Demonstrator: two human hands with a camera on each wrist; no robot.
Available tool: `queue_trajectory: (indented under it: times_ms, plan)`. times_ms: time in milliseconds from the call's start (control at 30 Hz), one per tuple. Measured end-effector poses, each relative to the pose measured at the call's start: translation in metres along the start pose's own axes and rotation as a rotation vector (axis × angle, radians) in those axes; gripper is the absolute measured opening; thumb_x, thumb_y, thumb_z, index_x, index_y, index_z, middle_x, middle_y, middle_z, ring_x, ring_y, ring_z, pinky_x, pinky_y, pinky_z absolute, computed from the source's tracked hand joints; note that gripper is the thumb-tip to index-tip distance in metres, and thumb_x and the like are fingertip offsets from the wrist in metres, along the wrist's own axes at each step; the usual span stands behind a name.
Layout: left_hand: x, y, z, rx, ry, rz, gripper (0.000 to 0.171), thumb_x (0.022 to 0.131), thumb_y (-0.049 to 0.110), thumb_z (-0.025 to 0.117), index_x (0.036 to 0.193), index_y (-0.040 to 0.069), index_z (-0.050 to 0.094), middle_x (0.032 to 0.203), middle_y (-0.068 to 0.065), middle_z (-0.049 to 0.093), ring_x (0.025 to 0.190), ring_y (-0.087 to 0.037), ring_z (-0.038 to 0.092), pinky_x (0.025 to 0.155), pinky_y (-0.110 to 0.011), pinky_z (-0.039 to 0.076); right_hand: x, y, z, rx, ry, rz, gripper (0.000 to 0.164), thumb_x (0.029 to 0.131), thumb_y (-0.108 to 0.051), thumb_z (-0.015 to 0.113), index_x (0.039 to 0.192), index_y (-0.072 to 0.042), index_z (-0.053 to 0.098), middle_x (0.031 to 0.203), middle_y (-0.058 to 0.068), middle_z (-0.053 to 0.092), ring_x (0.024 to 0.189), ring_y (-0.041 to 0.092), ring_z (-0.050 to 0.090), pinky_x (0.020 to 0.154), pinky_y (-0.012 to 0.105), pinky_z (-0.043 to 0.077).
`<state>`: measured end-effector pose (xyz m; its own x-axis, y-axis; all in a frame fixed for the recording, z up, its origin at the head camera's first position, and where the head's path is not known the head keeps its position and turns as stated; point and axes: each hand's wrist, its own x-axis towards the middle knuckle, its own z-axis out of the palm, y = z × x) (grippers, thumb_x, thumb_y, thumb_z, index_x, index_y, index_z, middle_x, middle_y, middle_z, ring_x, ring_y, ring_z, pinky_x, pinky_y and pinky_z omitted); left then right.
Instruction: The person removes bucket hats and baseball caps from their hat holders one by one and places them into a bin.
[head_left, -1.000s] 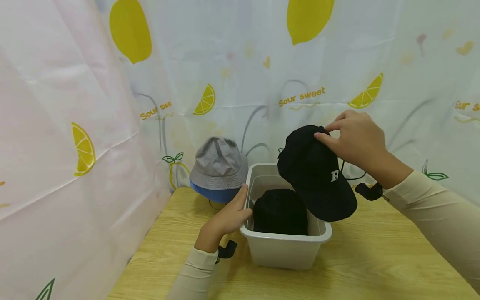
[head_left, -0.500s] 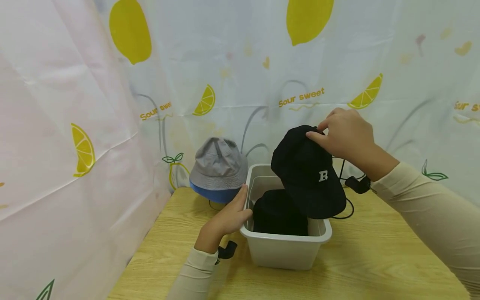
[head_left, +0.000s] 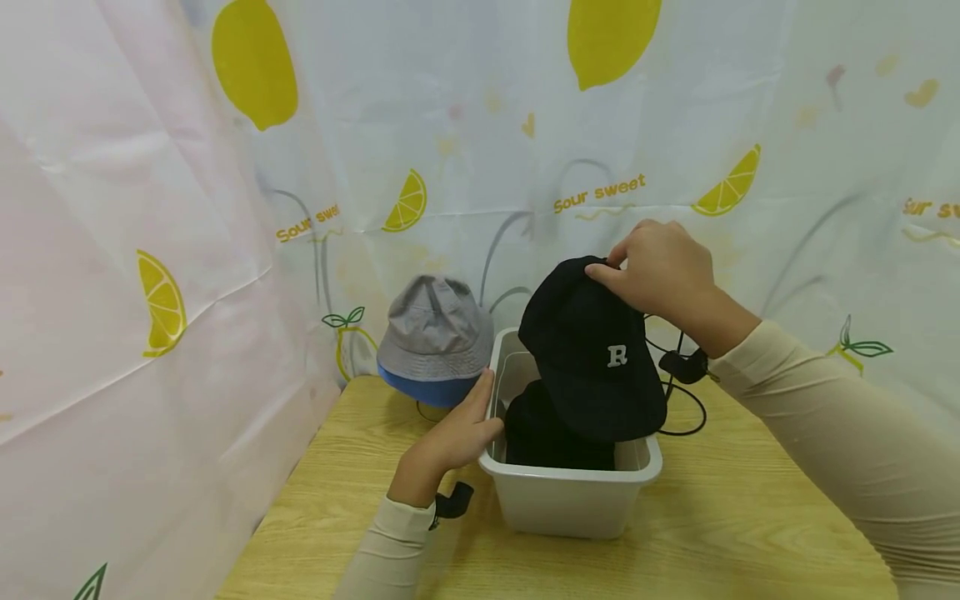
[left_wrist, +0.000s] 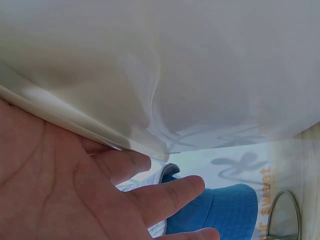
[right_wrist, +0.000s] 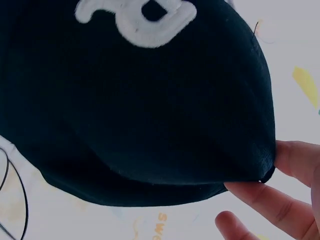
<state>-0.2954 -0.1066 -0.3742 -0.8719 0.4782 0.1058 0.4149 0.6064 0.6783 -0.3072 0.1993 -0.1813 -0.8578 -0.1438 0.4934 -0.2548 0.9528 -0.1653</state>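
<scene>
In the head view, my right hand (head_left: 663,271) pinches the crown top of a black baseball cap (head_left: 570,333) with a white letter R. The cap hangs tilted over a pale grey plastic bin (head_left: 562,504), brim low and toward the right. Thumb and fingertips meet at the crown in the right wrist view, where the cap (right_wrist: 150,110) fills most of the picture. Inside the bin sits another black hat (head_left: 551,437), partly covered by the cap. My left hand (head_left: 453,433) rests against the bin's left rim; its fingers (left_wrist: 167,197) extend straight below the bin wall in the left wrist view.
A grey bucket hat (head_left: 435,325) sits over a blue hat (head_left: 431,389) left of the bin, on a wire stand. Thin black cord or wire (head_left: 690,429) loops behind the bin's right side. The wooden table (head_left: 322,517) meets a lemon-print curtain (head_left: 450,108).
My right hand has carried the black cap leftward, farther over the bin, covering more of the hat inside. My left hand has stayed at the rim.
</scene>
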Motion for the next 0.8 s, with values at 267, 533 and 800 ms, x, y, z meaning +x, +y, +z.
queue_trajectory:
  times_ms: [267,533,800]
  plan:
    - [0.000,0.000,0.000,0.002,-0.001,0.000,0.087,0.094,0.024,0.044,0.166,0.003,0.000,0.175,-0.015,-0.004,0.161,-0.026,0.000,0.129,-0.050,0.011,0.002,-0.008,0.016,0.086,0.035,0.018,0.042,0.092,-0.061,0.066,0.107,-0.025,0.085,0.114,0.013,0.072,0.090,0.026,0.062,0.044,0.039,0.045]
    - [0.001,-0.001,0.000,-0.004,-0.005,0.003,0.085,0.096,0.022,0.045,0.166,0.003,-0.001,0.174,-0.015,-0.005,0.161,-0.026,-0.002,0.129,-0.049,0.010,0.005,-0.010,0.033,0.101,0.083,0.010,0.042,0.091,-0.060,0.068,0.102,-0.023,0.085,0.115,0.013,0.072,0.093,0.028,0.065,0.049,0.042,0.049]
    - [0.000,0.000,-0.002,0.009,-0.012,0.010,0.085,0.095,0.023,0.044,0.165,0.002,-0.001,0.174,-0.018,-0.004,0.162,-0.029,-0.001,0.129,-0.051,0.011,0.008,-0.017,0.046,0.145,0.090,0.034,0.043,0.092,-0.061,0.067,0.104,-0.023,0.085,0.121,0.013,0.072,0.093,0.028,0.067,0.051,0.041,0.050]
